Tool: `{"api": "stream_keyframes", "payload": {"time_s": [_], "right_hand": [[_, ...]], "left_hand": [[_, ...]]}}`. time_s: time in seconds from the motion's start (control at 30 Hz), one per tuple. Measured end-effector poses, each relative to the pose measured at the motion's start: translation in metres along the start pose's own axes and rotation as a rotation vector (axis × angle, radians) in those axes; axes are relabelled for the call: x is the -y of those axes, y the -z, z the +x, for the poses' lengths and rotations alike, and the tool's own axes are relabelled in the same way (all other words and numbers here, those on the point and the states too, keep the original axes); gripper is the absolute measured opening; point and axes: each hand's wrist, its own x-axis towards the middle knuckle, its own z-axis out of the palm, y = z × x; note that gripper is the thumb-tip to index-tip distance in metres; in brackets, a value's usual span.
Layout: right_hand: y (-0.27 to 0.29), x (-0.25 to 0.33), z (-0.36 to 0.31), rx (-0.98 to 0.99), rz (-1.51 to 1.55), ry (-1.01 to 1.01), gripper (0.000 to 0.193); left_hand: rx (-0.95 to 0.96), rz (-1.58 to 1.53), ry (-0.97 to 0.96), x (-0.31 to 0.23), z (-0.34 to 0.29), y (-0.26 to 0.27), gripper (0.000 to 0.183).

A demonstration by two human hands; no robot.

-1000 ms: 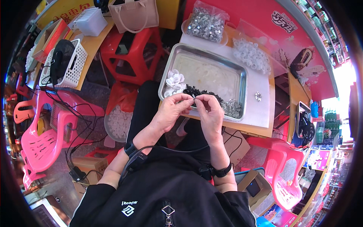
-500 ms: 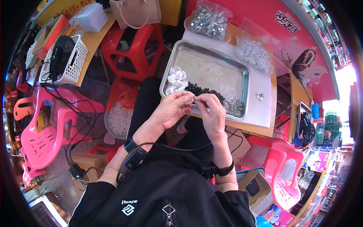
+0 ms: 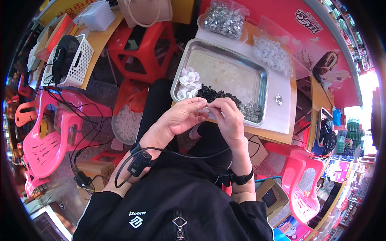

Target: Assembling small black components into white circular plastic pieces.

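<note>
My left hand (image 3: 184,115) and my right hand (image 3: 229,118) meet at the fingertips, just over the near edge of a metal tray (image 3: 263,90). Both pinch something small and pale between them, mostly covered by the fingers, so its kind cannot be made out. Inside the tray, white plastic rings (image 3: 189,82) fill the left corner. Small black parts (image 3: 219,94) lie in a heap along the near side, beyond my fingers. Silvery metal pieces (image 3: 251,111) are piled in the near right corner, beside my right hand.
On the table (image 3: 277,125) stand a bag of metal pieces (image 3: 224,20) and a clear bag of white rings (image 3: 273,55). A few metal bits (image 3: 278,99) lie right of the tray. A basin of white parts (image 3: 128,125) sits lower left, near a red stool (image 3: 140,72).
My hands stay pinched together at nearly the same place. The view has shifted slightly, and my forearms sit a little differently.
</note>
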Motion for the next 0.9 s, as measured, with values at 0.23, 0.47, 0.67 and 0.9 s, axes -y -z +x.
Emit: {"api": "stream_keyframes", "payload": {"time_s": [0.23,0.47,0.67,0.9], "right_hand": [[-0.001,0.006,-0.002,-0.109,0.244,-0.360,0.012],[-0.002,0.010,-0.001,-0.099,0.180,-0.284,0.010],[-0.007,0.005,-0.004,-0.056,0.125,-0.246,0.013],[-0.011,0.004,-0.006,-0.034,0.019,-0.225,0.012]], "left_hand": [[-0.067,-0.090,-0.087,-0.005,-0.005,-0.017,0.030],[-0.044,-0.108,-0.075,-0.006,-0.009,-0.012,0.033],[-0.044,-0.126,-0.067,-0.003,-0.007,-0.014,0.032],[-0.051,-0.117,-0.106,0.002,-0.005,-0.011,0.032]]}}
